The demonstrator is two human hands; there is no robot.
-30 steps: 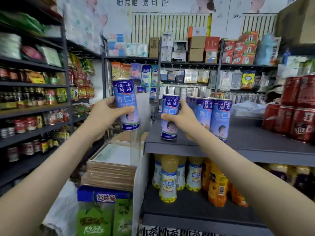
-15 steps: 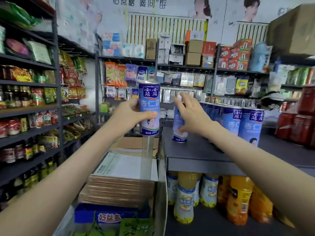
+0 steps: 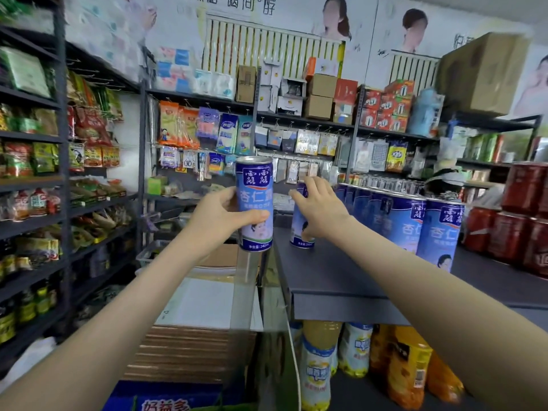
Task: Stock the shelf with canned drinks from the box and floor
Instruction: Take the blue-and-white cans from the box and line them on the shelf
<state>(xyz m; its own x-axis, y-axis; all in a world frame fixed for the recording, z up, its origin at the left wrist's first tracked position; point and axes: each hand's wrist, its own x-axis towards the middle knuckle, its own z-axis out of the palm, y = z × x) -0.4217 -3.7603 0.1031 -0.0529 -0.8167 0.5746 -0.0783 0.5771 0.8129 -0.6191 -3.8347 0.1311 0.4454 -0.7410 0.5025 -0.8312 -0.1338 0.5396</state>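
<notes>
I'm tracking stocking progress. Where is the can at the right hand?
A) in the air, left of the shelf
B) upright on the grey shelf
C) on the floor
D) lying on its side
B: the can gripped by the right hand stands upright on the shelf, while the left hand holds the other can in the air.

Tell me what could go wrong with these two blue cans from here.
1. The standing can gripped by the right hand sits near the left edge of the shelf; a nudge could tip it off.
2. The left hand holds the raised can in the air, off the shelf; a slip would likely drop it.
3. Sliding the standing can rightward could knock the row of blue cans.
</notes>
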